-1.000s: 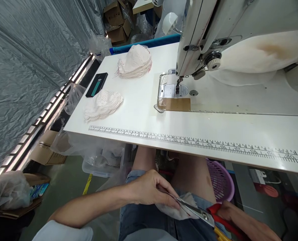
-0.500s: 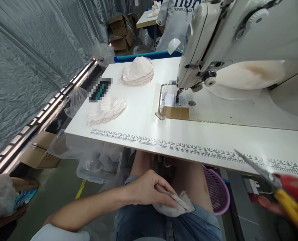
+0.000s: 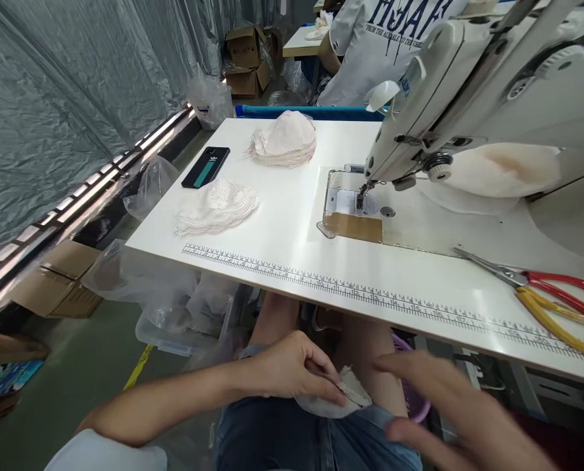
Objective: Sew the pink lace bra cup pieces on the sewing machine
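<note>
My left hand (image 3: 309,373) pinches a small white fabric piece (image 3: 336,399) above my lap; a dark line runs along its folded edge. To the right, my right hand (image 3: 449,405) hovers in the air, slightly blurred, fingers spread and nothing in them. Scissors (image 3: 522,280) with one red and one yellow handle lie on the right part of the sewing table (image 3: 282,229), blades pointing left. The sewing machine (image 3: 410,118) stands beyond, its presser foot (image 3: 361,198) over the metal plate.
A stack of pale fabric pieces (image 3: 285,139), a lace-edged white pile (image 3: 218,208) and a phone (image 3: 206,167) lie on the table's left side. A printed ruler (image 3: 321,281) follows the front edge. Below are a purple basket (image 3: 414,399) and a plastic bin (image 3: 174,333). A person (image 3: 385,52) sits beyond.
My right hand has let go of the scissors, which now lie on the table, and has moved left toward the fabric piece. My left hand keeps its pinch. The view has shifted slightly.
</note>
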`<state>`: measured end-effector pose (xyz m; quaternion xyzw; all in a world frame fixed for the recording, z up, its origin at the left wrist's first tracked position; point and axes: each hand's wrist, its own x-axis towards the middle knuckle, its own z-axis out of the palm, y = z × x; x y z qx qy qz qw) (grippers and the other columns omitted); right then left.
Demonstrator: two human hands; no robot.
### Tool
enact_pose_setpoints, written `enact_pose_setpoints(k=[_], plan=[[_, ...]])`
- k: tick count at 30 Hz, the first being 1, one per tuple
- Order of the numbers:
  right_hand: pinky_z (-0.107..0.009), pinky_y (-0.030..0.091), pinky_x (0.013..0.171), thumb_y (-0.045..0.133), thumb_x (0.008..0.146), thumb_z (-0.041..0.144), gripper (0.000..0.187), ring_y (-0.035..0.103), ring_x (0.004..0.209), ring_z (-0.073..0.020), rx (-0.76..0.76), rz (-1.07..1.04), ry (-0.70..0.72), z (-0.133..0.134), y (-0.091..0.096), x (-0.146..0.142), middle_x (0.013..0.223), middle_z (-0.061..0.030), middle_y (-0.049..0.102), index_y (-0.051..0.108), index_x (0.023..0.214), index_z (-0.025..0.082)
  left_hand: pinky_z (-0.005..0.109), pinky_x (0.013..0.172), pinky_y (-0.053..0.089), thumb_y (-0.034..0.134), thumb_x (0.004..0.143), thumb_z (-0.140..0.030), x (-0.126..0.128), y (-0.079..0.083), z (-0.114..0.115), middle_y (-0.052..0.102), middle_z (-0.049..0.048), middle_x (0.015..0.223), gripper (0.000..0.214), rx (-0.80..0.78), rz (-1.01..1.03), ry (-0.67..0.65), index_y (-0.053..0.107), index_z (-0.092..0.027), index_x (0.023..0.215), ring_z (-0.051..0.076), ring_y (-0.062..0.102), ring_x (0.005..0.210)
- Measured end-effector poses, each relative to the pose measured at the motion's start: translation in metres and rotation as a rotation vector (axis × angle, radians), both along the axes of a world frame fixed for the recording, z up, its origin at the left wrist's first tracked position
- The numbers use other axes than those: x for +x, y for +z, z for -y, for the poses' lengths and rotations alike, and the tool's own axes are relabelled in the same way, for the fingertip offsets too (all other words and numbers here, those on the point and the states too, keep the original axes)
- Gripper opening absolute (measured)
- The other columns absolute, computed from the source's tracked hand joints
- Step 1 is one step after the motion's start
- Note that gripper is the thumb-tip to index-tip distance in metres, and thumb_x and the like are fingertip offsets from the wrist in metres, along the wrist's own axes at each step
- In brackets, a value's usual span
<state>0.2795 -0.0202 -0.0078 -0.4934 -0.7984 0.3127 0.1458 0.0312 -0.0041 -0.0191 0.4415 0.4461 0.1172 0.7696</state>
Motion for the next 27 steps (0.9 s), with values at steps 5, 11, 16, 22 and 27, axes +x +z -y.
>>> enact_pose_setpoints(k=[5,11,16,22,27], plan=[[-0.024,0.045,0.061,0.055,0.084,0.043,0.022,0.060,0.072,-0.0177,-0.379,-0.104,0.085,-0.003,-0.008,-0.055,0.071,0.0014,0.063,0.061,0.076,0.023,0.020,0.057,0.038,0.071,0.065,-0.041,-0.005,0.002,0.001,0.067,0.0054,0.073,0.042,0.078,-0.012,-0.031,0.072,-0.008,0.090,0.011,0.053,0.062],[-0.019,0.039,0.060,0.059,0.081,0.043,0.025,0.052,0.067,-0.0128,-0.701,-0.348,-0.001,-0.008,-0.012,-0.054,0.067,0.0040,0.055,0.055,0.070,0.020,0.019,0.055,0.037,0.072,0.063,-0.041,-0.014,-0.002,0.003,0.063,0.0034,0.068,0.041,0.105,-0.024,-0.051,0.072,-0.008,0.088,0.011,0.052,0.061],[-0.021,0.036,0.063,0.061,0.079,0.043,0.024,0.045,0.069,-0.0133,-0.747,-0.361,-0.021,-0.010,-0.011,-0.056,0.069,0.0034,0.050,0.056,0.072,0.021,0.018,0.055,0.037,0.070,0.066,-0.038,-0.013,-0.002,0.000,0.062,0.0025,0.068,0.036,0.146,-0.015,-0.081,0.071,-0.009,0.087,0.010,0.051,0.061],[-0.021,0.033,0.061,0.062,0.080,0.043,0.024,0.041,0.068,-0.0130,-0.741,-0.343,-0.026,-0.010,-0.010,-0.058,0.068,0.0040,0.048,0.055,0.072,0.021,0.019,0.056,0.037,0.072,0.065,-0.038,-0.019,0.000,0.001,0.063,0.0029,0.069,0.038,0.130,-0.013,-0.063,0.071,-0.010,0.089,0.010,0.051,0.061],[-0.021,0.034,0.062,0.061,0.080,0.041,0.023,0.045,0.069,-0.0133,-0.750,-0.356,0.000,-0.014,-0.009,-0.063,0.070,0.0032,0.052,0.056,0.072,0.021,0.018,0.055,0.037,0.072,0.064,-0.037,-0.023,-0.001,0.000,0.063,0.0031,0.069,0.036,0.120,-0.021,-0.047,0.072,-0.010,0.088,0.010,0.051,0.060]])
